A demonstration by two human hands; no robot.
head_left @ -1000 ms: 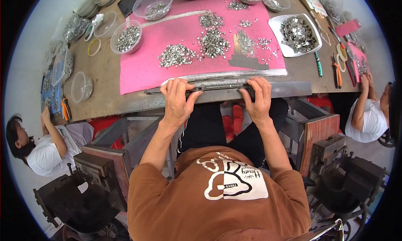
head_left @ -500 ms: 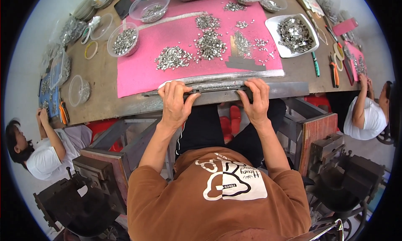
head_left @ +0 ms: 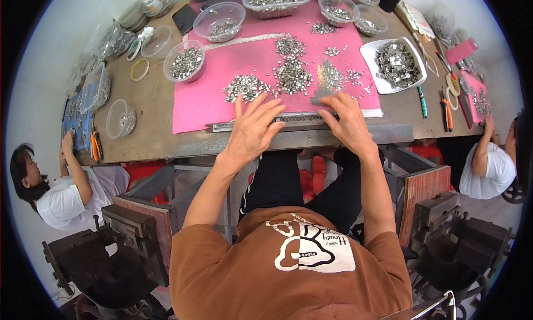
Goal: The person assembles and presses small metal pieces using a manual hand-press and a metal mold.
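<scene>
so the long metal bar (head_left: 300, 119) is lying along the front edge of my pink mat (head_left: 194, 106), long axis running left to right across me. my left hand (head_left: 252, 126) is loose over its left part, fingers spread, gripping nothing. right hand (head_left: 348, 120) is nearer the grey strips (head_left: 320, 94), right at its fingertips; no clue if it's pinching one.

The head camera looks down from close by at the shirt (head_left: 250, 264), left hand (head_left: 251, 130), right hand (head_left: 352, 123) and table (head_left: 152, 111).
</scene>
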